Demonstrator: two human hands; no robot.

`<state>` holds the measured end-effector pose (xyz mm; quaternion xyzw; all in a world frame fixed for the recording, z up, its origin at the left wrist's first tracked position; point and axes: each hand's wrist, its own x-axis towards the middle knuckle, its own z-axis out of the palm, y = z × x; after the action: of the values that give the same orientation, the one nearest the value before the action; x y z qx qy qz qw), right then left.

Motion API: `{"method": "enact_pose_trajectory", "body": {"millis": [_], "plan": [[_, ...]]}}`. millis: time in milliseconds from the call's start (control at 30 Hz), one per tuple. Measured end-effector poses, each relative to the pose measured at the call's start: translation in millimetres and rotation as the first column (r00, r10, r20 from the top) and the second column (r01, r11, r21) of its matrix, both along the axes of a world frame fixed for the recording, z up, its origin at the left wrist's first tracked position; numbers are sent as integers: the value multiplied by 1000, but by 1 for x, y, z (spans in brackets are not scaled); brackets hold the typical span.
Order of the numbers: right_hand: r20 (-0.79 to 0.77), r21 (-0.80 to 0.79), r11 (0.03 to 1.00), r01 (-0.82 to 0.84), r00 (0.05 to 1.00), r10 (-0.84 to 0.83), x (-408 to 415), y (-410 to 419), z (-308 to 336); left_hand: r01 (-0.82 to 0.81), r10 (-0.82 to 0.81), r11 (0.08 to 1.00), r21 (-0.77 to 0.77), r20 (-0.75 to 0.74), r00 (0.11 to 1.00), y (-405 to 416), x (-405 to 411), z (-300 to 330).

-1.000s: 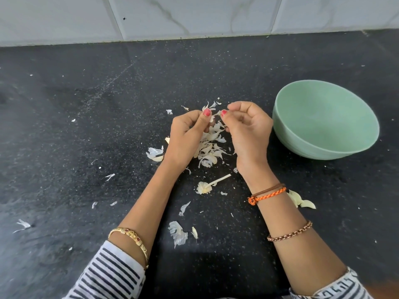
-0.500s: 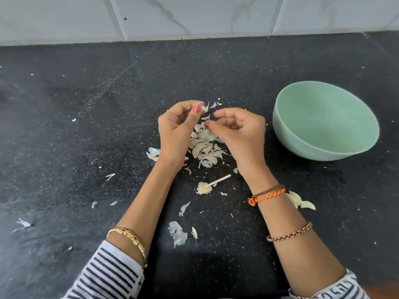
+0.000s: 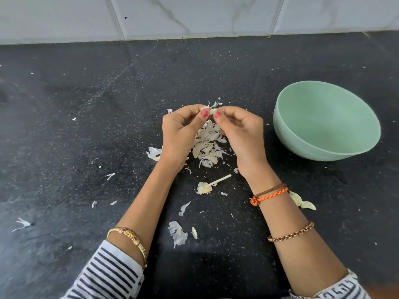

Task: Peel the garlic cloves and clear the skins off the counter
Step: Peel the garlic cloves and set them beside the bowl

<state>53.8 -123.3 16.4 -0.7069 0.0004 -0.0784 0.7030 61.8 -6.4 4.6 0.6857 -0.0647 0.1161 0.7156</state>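
Above the middle of the black surface (image 3: 86, 126), the left hand (image 3: 178, 130) and right hand (image 3: 241, 134) pinch one garlic clove (image 3: 212, 111) between curled fingers. A heap of skins (image 3: 208, 145) lies directly below; a green bowl (image 3: 326, 119) stands right.

A home kitchen: black stone counter (image 3: 86, 126), marbled wall tiles (image 3: 194, 14), garlic skins (image 3: 207, 145).

On the black speckled stone worktop (image 3: 75, 130), a heap of papery garlic skins (image 3: 208, 145) lies centre, the pale green round bowl (image 3: 326, 121) to its right, a stripped garlic stem (image 3: 212, 184) nearer (loose skin flakes around).
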Motion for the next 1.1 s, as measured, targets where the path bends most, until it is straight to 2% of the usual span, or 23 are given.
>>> {"method": "enact_pose_trajectory", "body": {"millis": [533, 933, 1100], "plan": [[134, -102, 995, 16, 991, -3, 0, 1, -3, -29, 30, 980, 197, -3, 1000, -2, 0, 1], [155, -100, 995, -1, 988, 16, 0, 4, -2, -13, 22, 988, 153, -52, 998, -4, -2, 3], [125, -69, 997, 19, 992, -11, 1, 1, -2, -31, 35, 991, 134, -26, 999, -7, -3, 3]]}}
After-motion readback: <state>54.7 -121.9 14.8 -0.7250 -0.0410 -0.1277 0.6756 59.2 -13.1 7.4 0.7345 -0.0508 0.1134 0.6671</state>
